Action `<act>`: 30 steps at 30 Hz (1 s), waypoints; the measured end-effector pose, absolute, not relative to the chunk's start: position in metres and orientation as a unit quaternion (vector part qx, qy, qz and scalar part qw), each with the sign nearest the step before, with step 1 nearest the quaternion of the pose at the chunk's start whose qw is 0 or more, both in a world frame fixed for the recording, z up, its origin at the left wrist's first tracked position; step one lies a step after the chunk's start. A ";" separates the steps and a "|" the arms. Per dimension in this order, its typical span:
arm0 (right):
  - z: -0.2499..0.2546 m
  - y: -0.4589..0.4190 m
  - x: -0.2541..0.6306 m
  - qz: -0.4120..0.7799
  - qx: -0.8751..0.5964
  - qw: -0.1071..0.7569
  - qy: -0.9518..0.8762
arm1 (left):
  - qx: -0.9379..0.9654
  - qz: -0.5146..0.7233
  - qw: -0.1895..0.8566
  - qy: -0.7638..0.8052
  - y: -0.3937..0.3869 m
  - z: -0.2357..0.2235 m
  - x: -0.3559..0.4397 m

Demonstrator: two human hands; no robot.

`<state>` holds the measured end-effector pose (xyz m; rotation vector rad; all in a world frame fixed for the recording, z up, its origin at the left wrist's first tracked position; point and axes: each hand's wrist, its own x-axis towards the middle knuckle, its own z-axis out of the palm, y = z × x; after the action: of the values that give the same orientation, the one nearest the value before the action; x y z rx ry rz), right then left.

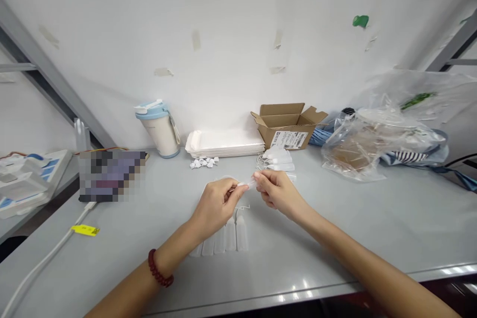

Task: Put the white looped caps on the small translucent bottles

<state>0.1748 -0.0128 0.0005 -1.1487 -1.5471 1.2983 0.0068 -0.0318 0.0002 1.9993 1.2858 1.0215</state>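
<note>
Partly hidden, small translucent piece (pixel 252 185) pinched between both hands (pixel 214 204), outline unclear; bottles (pixel 230 236) below, some tops covered

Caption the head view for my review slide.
Left hand and right hand pinch a small translucent piece near a row of translucent containers on a grey table, open cardboard box behind.
</note>
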 end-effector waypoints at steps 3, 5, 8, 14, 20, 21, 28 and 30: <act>0.001 -0.013 0.174 0.540 -0.443 0.403 -0.591 | 0.716 0.361 0.345 0.489 -0.030 0.001 0.004; 0.001 -0.015 0.174 0.525 -0.444 0.411 -0.599 | 0.685 0.339 0.421 0.488 -0.029 0.002 0.003; 0.000 -0.016 0.174 0.473 -0.455 0.421 -0.626 | 0.652 0.326 0.489 0.479 -0.029 0.001 0.001; -0.003 -0.016 0.176 0.481 -0.458 0.425 -0.615 | 0.591 0.337 0.557 0.476 -0.031 -0.002 0.004; 0.001 -0.012 0.178 0.590 -0.418 0.391 -0.570 | 0.575 0.335 0.592 0.455 -0.029 -0.001 0.005; 0.002 -0.011 0.180 0.588 -0.421 0.392 -0.568 | 0.588 0.336 0.573 0.461 -0.027 0.000 0.003; 0.017 0.009 0.212 0.411 -0.496 0.479 -0.597 | 0.710 0.333 0.092 0.614 0.017 -0.004 -0.067; 0.022 0.016 0.225 0.412 -0.511 0.478 -0.583 | 0.705 0.294 0.015 0.645 0.029 -0.012 -0.090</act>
<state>0.2254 0.0158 0.0217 -1.2486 -1.4247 1.0051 -0.0900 0.0288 -0.0117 2.1940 2.0071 0.9153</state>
